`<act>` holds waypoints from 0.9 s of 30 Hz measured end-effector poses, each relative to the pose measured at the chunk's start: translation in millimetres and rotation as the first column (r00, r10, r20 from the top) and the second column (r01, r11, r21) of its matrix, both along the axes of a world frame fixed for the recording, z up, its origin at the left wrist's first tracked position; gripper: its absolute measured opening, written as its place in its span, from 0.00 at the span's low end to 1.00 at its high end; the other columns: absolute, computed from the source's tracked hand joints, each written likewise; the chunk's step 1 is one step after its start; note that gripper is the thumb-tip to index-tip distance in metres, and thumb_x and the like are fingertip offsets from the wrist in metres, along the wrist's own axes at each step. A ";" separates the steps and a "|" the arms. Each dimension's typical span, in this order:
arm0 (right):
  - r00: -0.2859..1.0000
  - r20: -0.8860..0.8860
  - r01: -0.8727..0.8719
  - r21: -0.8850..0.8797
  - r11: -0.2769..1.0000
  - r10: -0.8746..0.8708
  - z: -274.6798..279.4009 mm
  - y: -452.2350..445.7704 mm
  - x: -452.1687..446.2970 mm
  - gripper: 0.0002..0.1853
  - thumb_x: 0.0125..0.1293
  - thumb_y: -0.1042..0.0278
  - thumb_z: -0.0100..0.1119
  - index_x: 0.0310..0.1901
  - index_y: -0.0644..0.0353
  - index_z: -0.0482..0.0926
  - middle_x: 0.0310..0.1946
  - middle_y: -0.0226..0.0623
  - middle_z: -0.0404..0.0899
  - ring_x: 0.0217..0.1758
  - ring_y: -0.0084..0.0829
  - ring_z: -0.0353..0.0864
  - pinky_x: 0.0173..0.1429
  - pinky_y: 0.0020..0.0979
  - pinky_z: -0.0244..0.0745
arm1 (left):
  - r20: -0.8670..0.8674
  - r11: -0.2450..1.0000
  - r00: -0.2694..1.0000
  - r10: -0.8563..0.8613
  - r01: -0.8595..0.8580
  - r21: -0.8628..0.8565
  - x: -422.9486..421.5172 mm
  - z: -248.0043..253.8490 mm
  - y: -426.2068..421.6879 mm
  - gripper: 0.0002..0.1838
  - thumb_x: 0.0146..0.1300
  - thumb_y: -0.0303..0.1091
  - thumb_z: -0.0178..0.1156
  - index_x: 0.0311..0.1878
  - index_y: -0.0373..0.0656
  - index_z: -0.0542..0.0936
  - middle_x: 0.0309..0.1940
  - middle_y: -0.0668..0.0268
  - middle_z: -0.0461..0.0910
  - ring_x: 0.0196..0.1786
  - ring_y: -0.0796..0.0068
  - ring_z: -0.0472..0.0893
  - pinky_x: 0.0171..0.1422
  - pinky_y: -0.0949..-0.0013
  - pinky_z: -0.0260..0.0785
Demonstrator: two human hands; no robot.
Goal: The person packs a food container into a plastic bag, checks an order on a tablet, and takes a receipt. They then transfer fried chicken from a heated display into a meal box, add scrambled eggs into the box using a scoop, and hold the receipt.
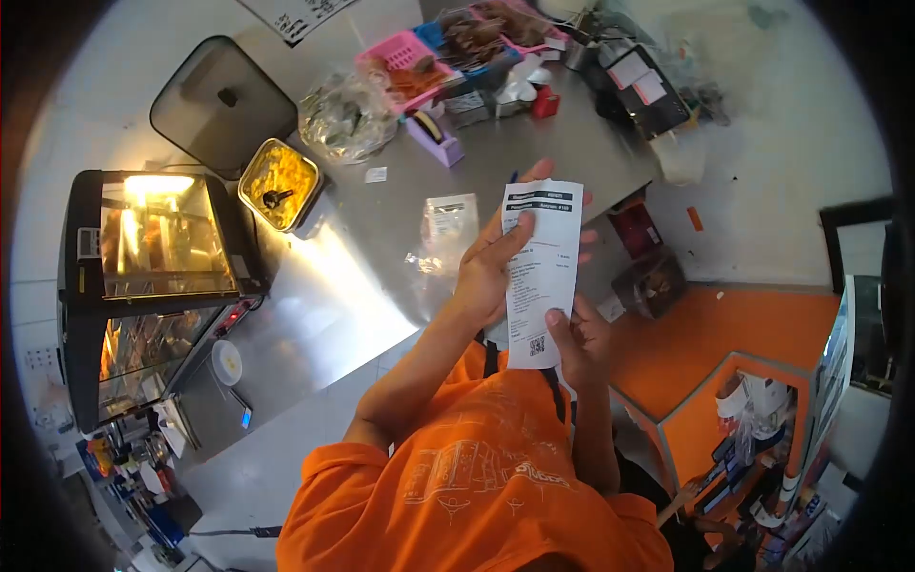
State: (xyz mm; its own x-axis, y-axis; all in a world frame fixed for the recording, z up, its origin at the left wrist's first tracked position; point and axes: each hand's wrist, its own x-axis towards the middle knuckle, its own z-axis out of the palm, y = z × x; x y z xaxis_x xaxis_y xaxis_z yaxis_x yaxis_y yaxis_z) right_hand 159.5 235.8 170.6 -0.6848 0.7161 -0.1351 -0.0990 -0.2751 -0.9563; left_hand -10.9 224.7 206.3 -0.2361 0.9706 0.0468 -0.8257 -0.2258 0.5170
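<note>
A long white printed receipt (541,276) is held up in front of my orange shirt, with dark header bars at the top and a square code near its bottom. My left hand (488,267) grips its upper left side, thumb on the print and fingers behind the paper. Some of those fingertips show past the right edge. Lower down, my right hand (583,345) pinches the right edge, its thumb in front. Beyond the left hand, a clear plastic bag (448,224) with a label lies on the steel table (381,214).
A lit glass display warmer (152,276) stands at the left, with a metal tray of yellow food (279,183) beside it. Along the back are a purple tape dispenser (435,139), a pink basket (405,59) and clear bags (348,119). An orange counter (734,329) is at right.
</note>
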 end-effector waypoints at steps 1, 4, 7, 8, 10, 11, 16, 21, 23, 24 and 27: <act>1.000 0.008 -0.006 -0.006 1.000 0.006 -1.0 -3.9 -15.7 0.16 0.73 0.67 0.53 0.54 0.70 0.73 0.40 0.32 0.81 0.42 0.16 0.77 0.45 0.20 0.71 | 0.004 1.000 1.000 0.018 -0.018 0.004 -16.0 -3.1 -4.0 0.38 0.69 0.43 0.54 0.77 0.51 0.47 0.66 0.47 0.65 0.58 0.50 0.77 0.60 0.48 0.73; 0.999 0.039 -0.015 -0.040 0.999 0.016 -1.8 -13.9 -53.1 0.15 0.73 0.67 0.53 0.54 0.70 0.74 0.41 0.33 0.81 0.42 0.15 0.77 0.45 0.20 0.72 | 0.020 0.998 0.998 0.058 -0.058 -0.031 -52.0 -2.9 -16.7 0.38 0.69 0.42 0.53 0.77 0.51 0.46 0.66 0.47 0.65 0.59 0.50 0.76 0.61 0.47 0.73; 0.998 0.062 -0.021 -0.083 0.996 0.027 -1.9 -18.4 -74.0 0.15 0.73 0.67 0.53 0.54 0.69 0.74 0.41 0.32 0.81 0.41 0.16 0.77 0.45 0.20 0.73 | 0.067 0.998 0.996 0.063 -0.062 -0.010 -70.7 -16.0 -23.0 0.37 0.69 0.40 0.53 0.76 0.50 0.47 0.66 0.48 0.64 0.60 0.50 0.75 0.62 0.47 0.72; 0.998 0.058 -0.024 -0.096 0.995 0.029 -4.4 -18.7 -80.8 0.15 0.73 0.67 0.53 0.55 0.70 0.74 0.41 0.32 0.81 0.41 0.16 0.77 0.44 0.20 0.73 | 0.081 0.998 0.994 0.068 -0.066 -0.022 -73.7 -20.3 -25.9 0.37 0.69 0.40 0.53 0.76 0.50 0.47 0.66 0.48 0.64 0.60 0.50 0.75 0.62 0.47 0.72; 0.997 0.062 -0.028 -0.120 0.992 0.036 -10.7 -19.1 -90.3 0.16 0.72 0.68 0.54 0.55 0.70 0.74 0.41 0.32 0.81 0.41 0.16 0.77 0.44 0.20 0.73 | 0.095 0.994 0.992 0.083 -0.075 -0.082 -76.1 -27.7 -30.7 0.33 0.70 0.41 0.52 0.74 0.47 0.53 0.63 0.48 0.68 0.57 0.52 0.77 0.59 0.50 0.74; 0.997 0.067 -0.034 -0.119 0.992 0.042 -15.3 -18.8 -93.4 0.15 0.72 0.68 0.53 0.55 0.70 0.74 0.41 0.32 0.81 0.40 0.16 0.77 0.44 0.20 0.73 | 0.103 0.993 0.991 0.088 -0.079 -0.091 -78.0 -36.7 -35.4 0.33 0.70 0.41 0.52 0.74 0.47 0.53 0.63 0.48 0.68 0.57 0.52 0.77 0.59 0.50 0.74; 0.984 0.148 -0.083 -0.101 0.991 0.098 -44.7 -20.0 -110.1 0.12 0.71 0.71 0.55 0.50 0.69 0.77 0.39 0.31 0.81 0.38 0.15 0.77 0.43 0.20 0.73 | 0.216 0.973 0.974 0.065 -0.013 -0.232 -95.6 -86.7 -75.4 0.22 0.72 0.42 0.49 0.60 0.34 0.68 0.51 0.51 0.78 0.46 0.59 0.82 0.53 0.56 0.77; 0.838 0.372 -0.399 -0.081 0.913 0.399 -90.8 28.4 -133.6 0.11 0.66 0.62 0.61 0.40 0.62 0.82 0.29 0.28 0.81 0.32 0.17 0.77 0.39 0.22 0.73 | 0.279 0.940 0.918 0.281 -0.205 -0.273 -130.8 -96.7 -106.2 0.23 0.73 0.44 0.46 0.58 0.32 0.70 0.48 0.53 0.78 0.43 0.61 0.82 0.50 0.58 0.77; 0.836 0.506 -0.303 0.104 0.947 0.212 -135.5 69.1 -172.3 0.15 0.65 0.56 0.60 0.39 0.62 0.83 0.29 0.29 0.82 0.33 0.16 0.78 0.40 0.22 0.72 | 0.235 0.905 0.905 0.355 -0.270 -0.328 -142.1 -95.9 -115.1 0.25 0.73 0.46 0.44 0.58 0.31 0.70 0.48 0.53 0.78 0.44 0.61 0.81 0.50 0.58 0.77; 0.874 0.480 -0.242 0.296 0.924 0.076 -151.5 88.8 -201.0 0.16 0.66 0.55 0.59 0.41 0.61 0.83 0.30 0.29 0.82 0.35 0.17 0.78 0.41 0.24 0.72 | 0.229 0.898 0.899 0.373 -0.288 -0.332 -145.8 -91.8 -117.8 0.25 0.73 0.46 0.44 0.58 0.31 0.70 0.48 0.53 0.78 0.44 0.61 0.81 0.50 0.58 0.77; 0.907 0.369 -0.098 0.654 0.750 -0.203 -196.3 148.5 -282.7 0.17 0.66 0.51 0.58 0.45 0.55 0.83 0.34 0.37 0.83 0.38 0.31 0.82 0.44 0.31 0.74 | 0.264 0.931 0.911 0.317 -0.246 -0.269 -153.7 -81.3 -120.4 0.28 0.72 0.48 0.44 0.65 0.35 0.65 0.57 0.52 0.72 0.50 0.57 0.78 0.53 0.49 0.74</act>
